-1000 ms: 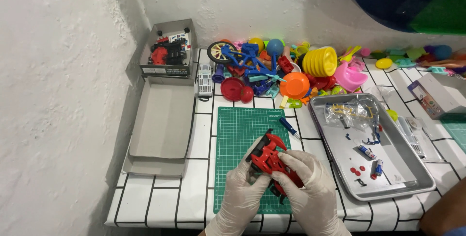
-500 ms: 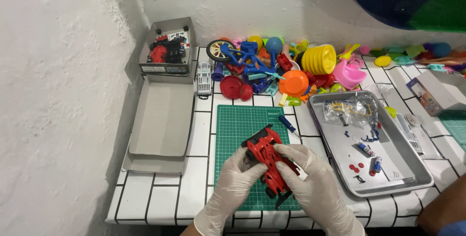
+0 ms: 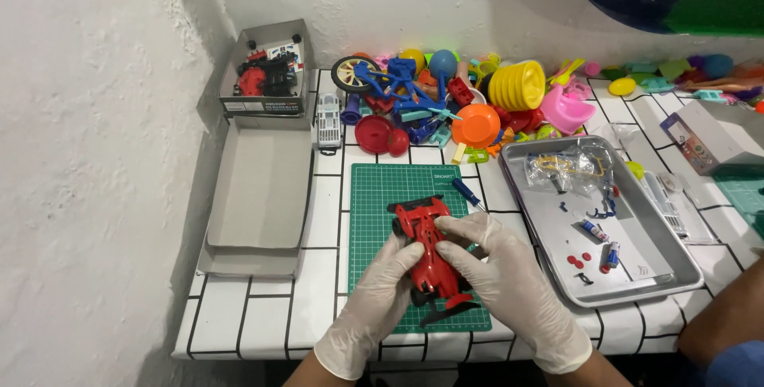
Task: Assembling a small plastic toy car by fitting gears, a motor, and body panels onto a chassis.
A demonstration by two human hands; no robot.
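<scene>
Toy car (image 3: 426, 248) mid-mat (image 3: 370, 196), between hands (image 3: 446, 280)

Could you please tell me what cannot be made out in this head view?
- Red toy racing car: middle and rear hidden by gloved left hand and right hand.
- Small parts in the metal tray: too small to identify.
- Grey cardboard box: cut off by right edge.

Both of the person's hands are covered by thin, whitish disposable gloves. The left hand (image 3: 380, 299) and the right hand (image 3: 501, 280) show wrinkled, slightly translucent glove material ending in cuffs at the wrists; no sleeves are visible.
</scene>
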